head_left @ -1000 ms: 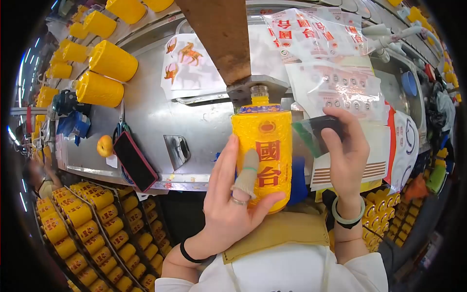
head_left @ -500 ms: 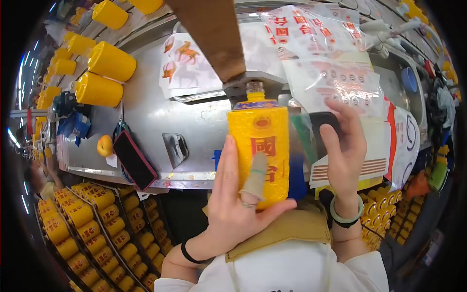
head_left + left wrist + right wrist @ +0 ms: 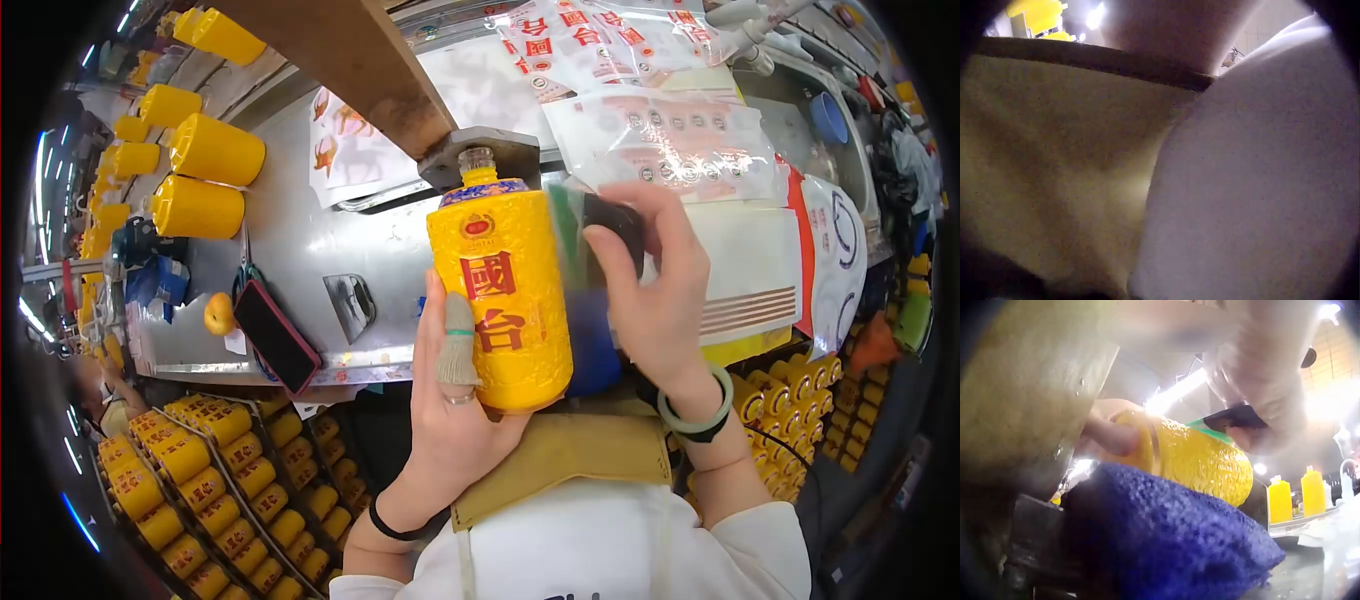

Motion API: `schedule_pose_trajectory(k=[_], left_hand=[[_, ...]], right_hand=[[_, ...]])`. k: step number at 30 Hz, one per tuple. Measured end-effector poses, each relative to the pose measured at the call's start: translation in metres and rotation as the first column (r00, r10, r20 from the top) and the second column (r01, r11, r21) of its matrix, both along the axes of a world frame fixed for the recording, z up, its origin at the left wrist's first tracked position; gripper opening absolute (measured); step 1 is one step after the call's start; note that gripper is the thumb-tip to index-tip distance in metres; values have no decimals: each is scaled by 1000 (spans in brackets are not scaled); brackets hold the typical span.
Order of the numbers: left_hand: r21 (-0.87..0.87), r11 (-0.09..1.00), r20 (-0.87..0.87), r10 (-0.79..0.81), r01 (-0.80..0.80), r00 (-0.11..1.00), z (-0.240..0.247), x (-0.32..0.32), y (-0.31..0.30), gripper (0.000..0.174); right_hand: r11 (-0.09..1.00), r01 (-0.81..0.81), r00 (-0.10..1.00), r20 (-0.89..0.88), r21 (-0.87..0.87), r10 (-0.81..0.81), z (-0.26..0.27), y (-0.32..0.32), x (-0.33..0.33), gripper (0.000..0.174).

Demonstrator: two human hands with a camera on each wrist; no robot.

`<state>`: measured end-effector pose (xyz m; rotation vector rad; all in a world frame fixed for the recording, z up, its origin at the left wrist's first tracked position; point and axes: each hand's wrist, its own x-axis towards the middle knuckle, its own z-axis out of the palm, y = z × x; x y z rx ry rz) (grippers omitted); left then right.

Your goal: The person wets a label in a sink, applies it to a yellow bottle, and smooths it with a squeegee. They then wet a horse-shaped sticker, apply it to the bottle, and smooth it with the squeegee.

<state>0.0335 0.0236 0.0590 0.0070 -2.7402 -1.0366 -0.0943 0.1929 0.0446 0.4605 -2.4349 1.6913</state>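
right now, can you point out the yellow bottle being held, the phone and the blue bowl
Yellow bottle (image 3: 540,320): head view, front of its body, right of the red characters.
Phone (image 3: 277,337): head view, middle of its dark screen.
Blue bowl (image 3: 828,119): head view, middle of its visible side.

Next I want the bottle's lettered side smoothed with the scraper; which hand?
Probably the right hand: it pinches the black-and-green scraper just beside the yellow bottle, whereas the left hand is occupied supporting the bottle.
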Motion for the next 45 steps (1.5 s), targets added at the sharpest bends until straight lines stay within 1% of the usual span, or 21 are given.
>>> schedule_pose_trajectory(k=[3, 5, 7, 8, 10, 13, 15, 20, 22, 23, 24, 28, 30, 34, 36, 37, 39, 41, 43, 44, 45], left_hand=[[46, 999, -19, 2, -1, 1000, 1, -1, 1, 113], [89, 996, -23, 26, -24, 999, 5, -3, 5, 107], [-156, 985, 10, -75, 76, 997, 14, -5, 8, 85], [-156, 985, 8, -76, 76, 997, 14, -4, 9, 85], [-83, 995, 134, -44, 55, 990, 13, -2, 11, 60], [-115, 990, 122, -71, 85, 990, 1, 3, 10, 56], [-55, 998, 104, -30, 36, 994, -2, 3, 13, 61], [-31, 998, -129, -57, 53, 990, -19, 8, 13, 78], [473, 878, -36, 101, -72, 994, -31, 15, 14, 104], [566, 807, -13, 216, -170, 976, -32, 15, 18, 104], [567, 805, -13, 219, -173, 976, -33, 16, 15, 104], [553, 817, 48, 164, -163, 985, -37, 14, 9, 106], [557, 800, 84, 211, -222, 974, -37, 17, 11, 103], [540, 813, 35, 239, -220, 970, -38, 18, 16, 107], [493, 851, -8, 211, -179, 978, -24, 12, 15, 107], [479, 857, -21, 225, -188, 974, -19, 11, 17, 105], [464, 865, -45, 239, -191, 970, -16, 12, 14, 103], [406, 897, -37, 208, -175, 977, -17, 16, 10, 105], [465, 871, -27, 191, -157, 981, -27, 11, 7, 106], [517, 842, -8, 181, -151, 983, -33, 10, 7, 108], [567, 810, 15, 170, -148, 985, -36, 11, 7, 110]], right_hand=[[996, -9, 985, 173, -93, 25, 7, 9, -2, 28], [996, -63, 996, 53, -60, 67, 8, 15, -4, 28], [994, -93, 996, 13, -53, 94, 14, 19, -6, 29], [991, -124, 992, -29, -46, 123, 18, 21, -7, 29], [987, -158, 984, -79, -17, 157, 27, 21, -8, 30], [951, -300, 940, -149, 74, 308, 36, 24, -7, 29], [880, -439, 865, -179, 178, 468, 39, 22, -6, 25], [936, -270, 892, -308, 228, 332, 31, 17, -11, 27], [934, -268, 814, -462, 237, 352, 33, 20, -14, 28], [932, -289, 804, -473, 218, 360, 28, 21, -9, 26], [931, -292, 803, -474, 219, 363, 25, 23, -5, 26], [762, -550, 497, -600, 341, 627, 21, 29, 8, 29], [690, -620, 457, -543, 373, 704, 28, 27, 10, 33], [760, -433, 618, -454, 486, 642, 43, -11, -29, 40], [780, -115, 638, -556, 615, 533, 60, -27, -55, 36], [781, -111, 634, -562, 615, 532, 63, -27, -59, 36], [770, 30, 310, -738, 637, 599, 69, -27, -65, 30], [770, -258, 329, -696, 583, 638, 48, -24, -34, 27], [628, -481, 187, -629, 611, 755, 51, -16, -4, 29], [576, -602, 257, -548, 553, 796, 52, -14, 8, 30], [595, -522, 318, -508, 611, 800, 52, -17, 2, 31]])
